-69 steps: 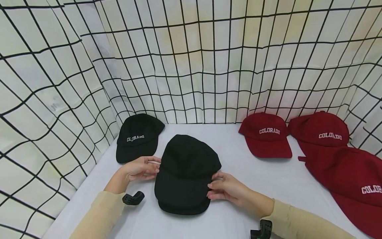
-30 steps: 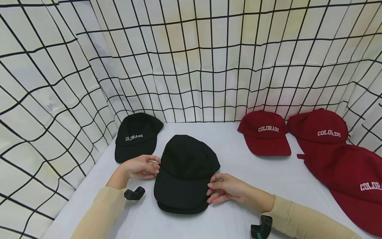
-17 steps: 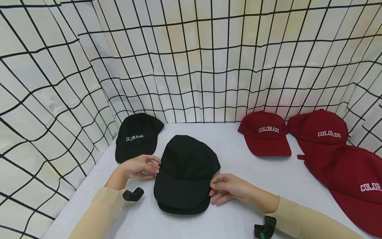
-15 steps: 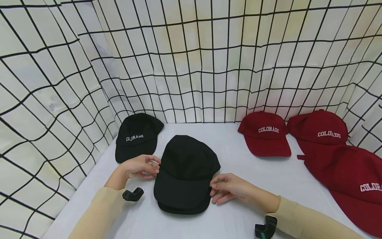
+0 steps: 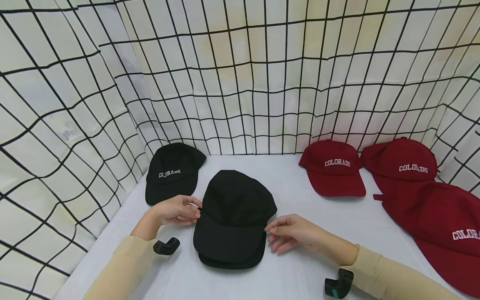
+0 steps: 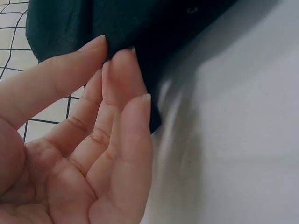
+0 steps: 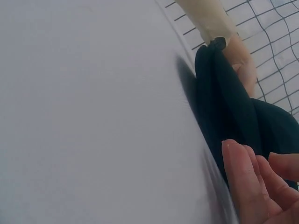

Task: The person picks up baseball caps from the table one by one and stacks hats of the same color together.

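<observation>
Left grip (image 5: 177, 211) at black cap (image 5: 233, 218) edge, pinch unclear | right grip (image 5: 294, 232) apart, room rightward

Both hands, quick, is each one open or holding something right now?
Left hand: closed, pinching the edge of the plain black cap.
Right hand: open, relaxed beside that cap.

Top cap (image 5: 229, 241): plain black, crown up and lopsided, brim to the near side. Lower cap (image 5: 232, 263): black, directly beneath, brim edge showing. Both on table (image 5: 292, 191), left of centre.
</observation>
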`<state>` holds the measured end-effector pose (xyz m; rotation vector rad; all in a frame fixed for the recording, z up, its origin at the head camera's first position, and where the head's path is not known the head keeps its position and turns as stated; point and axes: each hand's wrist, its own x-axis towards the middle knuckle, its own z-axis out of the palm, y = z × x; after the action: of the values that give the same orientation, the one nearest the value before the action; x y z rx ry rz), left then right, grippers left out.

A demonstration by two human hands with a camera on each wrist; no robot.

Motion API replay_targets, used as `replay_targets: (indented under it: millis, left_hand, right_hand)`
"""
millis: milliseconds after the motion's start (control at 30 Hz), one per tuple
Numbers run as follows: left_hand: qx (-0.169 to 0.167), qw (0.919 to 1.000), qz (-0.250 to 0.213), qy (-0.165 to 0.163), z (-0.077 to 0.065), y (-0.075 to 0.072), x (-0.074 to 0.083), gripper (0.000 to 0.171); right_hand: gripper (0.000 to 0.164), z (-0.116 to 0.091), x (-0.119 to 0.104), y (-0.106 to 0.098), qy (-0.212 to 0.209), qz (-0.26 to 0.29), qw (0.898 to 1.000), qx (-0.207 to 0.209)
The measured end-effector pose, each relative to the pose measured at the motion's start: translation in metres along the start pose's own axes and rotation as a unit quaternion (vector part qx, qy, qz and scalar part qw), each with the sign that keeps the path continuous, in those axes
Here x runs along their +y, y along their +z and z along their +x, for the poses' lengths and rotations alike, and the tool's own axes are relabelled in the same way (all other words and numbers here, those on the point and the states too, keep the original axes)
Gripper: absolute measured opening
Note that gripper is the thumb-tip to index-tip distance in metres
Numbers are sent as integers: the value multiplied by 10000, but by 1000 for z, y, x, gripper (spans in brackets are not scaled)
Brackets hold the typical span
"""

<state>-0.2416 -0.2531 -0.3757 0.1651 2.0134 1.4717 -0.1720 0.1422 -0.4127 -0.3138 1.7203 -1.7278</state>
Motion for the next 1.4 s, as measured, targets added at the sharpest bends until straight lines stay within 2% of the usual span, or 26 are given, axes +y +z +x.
replay_targets:
  millis: [333,533,667,1167,1400]
  left_hand:
    - [-31,9999,-77,-56,-2,5,-4,23]
    - [119,9999,43,-116,-2,9,-6,24]
    - [180,9997,88,-149,-2,9,-7,20]
    - [-35,9982,270,-526,-7,10,-11,8]
    - [72,9981,431,-426,-8,11,-9,7]
  right_hand:
    - [28,1,-17,-3,-407,-360,9985,-49]
    - [22,6,-12,-5,-133,-840,9963,98]
    - [21,11,-5,-5,-13,-1066,9942,100]
    - [16,31,-10,2,-77,-723,9970,275]
    - [16,33,-9,0,49,-726,9969,307]
